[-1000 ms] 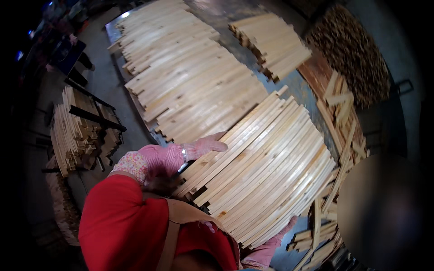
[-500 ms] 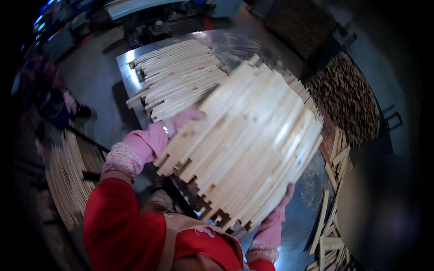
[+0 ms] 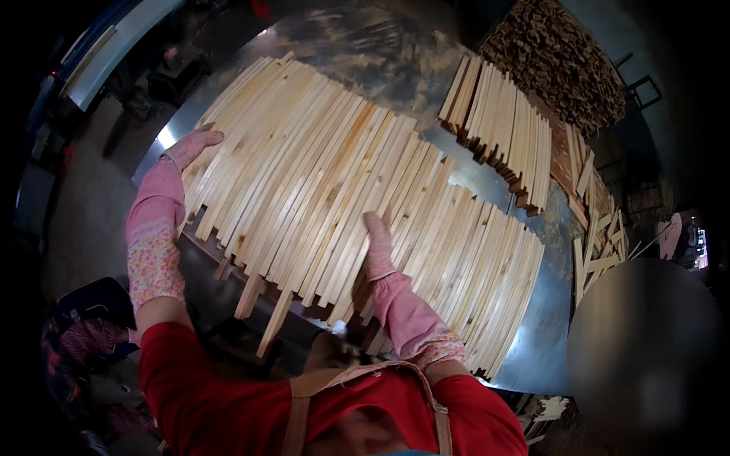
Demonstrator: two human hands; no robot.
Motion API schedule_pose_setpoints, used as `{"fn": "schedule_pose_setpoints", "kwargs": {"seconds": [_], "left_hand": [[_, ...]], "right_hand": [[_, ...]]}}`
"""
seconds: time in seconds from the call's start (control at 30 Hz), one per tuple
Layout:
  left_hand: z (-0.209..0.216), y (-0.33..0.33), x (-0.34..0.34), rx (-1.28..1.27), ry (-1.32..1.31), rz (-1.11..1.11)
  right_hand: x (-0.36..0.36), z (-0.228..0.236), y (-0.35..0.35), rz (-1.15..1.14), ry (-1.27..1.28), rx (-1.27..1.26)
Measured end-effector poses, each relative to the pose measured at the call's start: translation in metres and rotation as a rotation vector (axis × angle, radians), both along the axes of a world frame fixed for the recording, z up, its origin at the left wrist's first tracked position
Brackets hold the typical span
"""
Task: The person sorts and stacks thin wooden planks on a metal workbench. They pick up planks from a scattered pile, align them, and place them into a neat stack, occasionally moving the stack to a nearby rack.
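A wide row of pale wooden strips (image 3: 304,167) lies side by side on the metal table, their near ends uneven. My left hand (image 3: 196,146), in a pink glove, grips the row's left edge. My right hand (image 3: 379,242), gloved likewise, closes on its right edge, its fingers partly hidden by the wood. Between them the strips are held together. To the right of my right hand, a second row of strips (image 3: 464,266) spreads to the table's right side. A few strips stick out below the near ends of the held row.
A smaller group of strips (image 3: 502,125) stands at the far right of the metal table (image 3: 544,334). Beyond it is a large stack of wood pieces (image 3: 559,64). Loose offcuts (image 3: 601,228) pile up along the right. A co-worker's sleeve (image 3: 84,342) shows at lower left.
The strips between my hands were raised and tilted; they now lie lower, on the left of the table. Both hands have moved left with them, and my view has turned.
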State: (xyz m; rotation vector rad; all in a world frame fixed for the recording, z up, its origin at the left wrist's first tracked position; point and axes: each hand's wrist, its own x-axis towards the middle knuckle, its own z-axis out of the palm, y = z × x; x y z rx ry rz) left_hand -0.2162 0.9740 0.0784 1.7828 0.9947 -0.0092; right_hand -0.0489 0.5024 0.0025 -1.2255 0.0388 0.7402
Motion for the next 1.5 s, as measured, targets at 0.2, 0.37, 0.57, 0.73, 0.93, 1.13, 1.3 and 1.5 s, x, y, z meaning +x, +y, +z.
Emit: {"fn": "schedule_pose_setpoints", "kwargs": {"seconds": [0.2,0.37,0.57,0.73,0.93,1.13,1.3,1.5], "left_hand": [[-0.048,0.013,0.006,0.08,0.212,-0.117],[-0.059,0.009,0.001,0.388,0.356,-0.044],[0.009,-0.067,0.017,0.65,0.099,0.174],[0.095,-0.246,0.097,0.24,-0.377,0.151],[0.042,-0.513,0.176,-0.004,-0.75,0.432],[0.009,-0.802,0.235,-0.165,-0.705,0.4],[0.014,-0.883,0.214,0.257,-0.43,-0.199],[0.044,-0.885,0.191,1.201,-0.25,-1.328]], "right_hand": [[0.022,0.004,-0.015,0.187,0.015,-0.203],[0.058,0.019,-0.017,0.637,-0.388,-1.017],[0.046,-0.026,-0.082,0.463,-0.297,-0.462],[0.02,0.009,-0.191,0.665,-0.389,-0.391],[0.0,0.083,-0.365,0.68,-0.213,0.063],[0.03,0.072,-0.583,0.248,-0.077,-0.198],[0.068,0.052,-0.748,0.212,-0.128,-0.135],[0.121,0.114,-0.846,0.685,-0.285,-0.401]]}}
